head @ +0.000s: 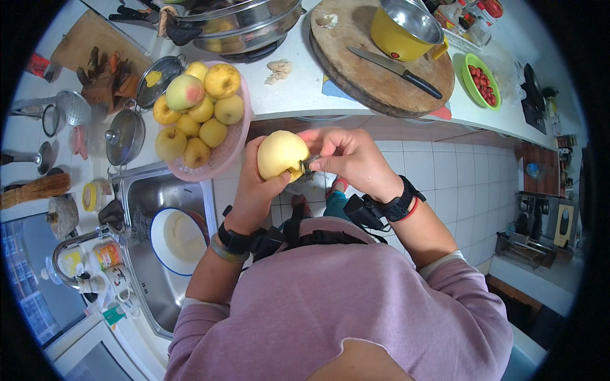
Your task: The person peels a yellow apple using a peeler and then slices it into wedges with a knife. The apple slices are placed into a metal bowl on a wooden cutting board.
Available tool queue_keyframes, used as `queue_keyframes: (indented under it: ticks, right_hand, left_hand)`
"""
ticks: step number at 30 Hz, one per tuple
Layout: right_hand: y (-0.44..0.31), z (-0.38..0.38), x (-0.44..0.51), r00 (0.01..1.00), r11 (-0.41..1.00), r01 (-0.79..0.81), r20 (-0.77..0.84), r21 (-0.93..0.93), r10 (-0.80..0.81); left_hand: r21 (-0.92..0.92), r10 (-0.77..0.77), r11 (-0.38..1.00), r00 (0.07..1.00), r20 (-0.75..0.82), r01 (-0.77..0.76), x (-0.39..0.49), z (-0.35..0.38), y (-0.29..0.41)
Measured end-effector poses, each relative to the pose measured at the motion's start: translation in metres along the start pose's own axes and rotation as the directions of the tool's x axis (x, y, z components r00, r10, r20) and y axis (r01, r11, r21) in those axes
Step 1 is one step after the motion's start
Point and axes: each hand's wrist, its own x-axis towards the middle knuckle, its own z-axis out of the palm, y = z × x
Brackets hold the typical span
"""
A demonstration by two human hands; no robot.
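A pale yellow apple (282, 153), its surface looking peeled, is cupped in my left hand (257, 178) in front of the counter. My right hand (345, 152) pinches a small metal tool (309, 164), perhaps a peeler, against the apple's lower right side. A dark notch shows in the flesh beside the tool. My fingers hide most of the tool's handle. To the left of my hands, a pink plastic basket (228, 150) holds several yellow apples (214, 132) and one with a red blush (185, 92).
A kitchen knife (395, 70) and a yellow pot (402, 33) rest on a round wooden chopping board (340, 57). A green bowl (469, 85) contains small red fruits. In the steel sink (162, 190) stands a white enamel basin (181, 240). A steamer (243, 28) stands at the back.
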Motion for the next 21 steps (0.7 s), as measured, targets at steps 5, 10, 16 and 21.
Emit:
queue_keyframes:
  ticks: [5,10,16,21]
  right_hand:
    - [-0.001,-0.004,-0.006,1.000,0.999,0.000,0.030,-0.035,0.001]
    - [0.000,-0.005,-0.006,0.985,0.994,0.106,0.137,0.023,-0.108]
    - [-0.009,-0.009,-0.009,0.973,0.993,-0.020,0.232,0.119,-0.008]
    - [-0.013,-0.008,-0.001,0.936,0.974,-0.146,0.341,0.171,0.081]
  left_hand:
    - [0.098,0.022,0.995,0.995,0.097,-0.032,-0.002,-0.007,0.006]
    - [0.183,0.036,0.979,0.966,0.255,-0.085,-0.003,-0.021,0.012]
    - [0.103,0.082,0.981,0.837,0.541,-0.163,0.008,-0.041,0.010]
    - [-0.151,0.133,0.988,0.713,0.688,-0.039,0.020,-0.046,0.000]
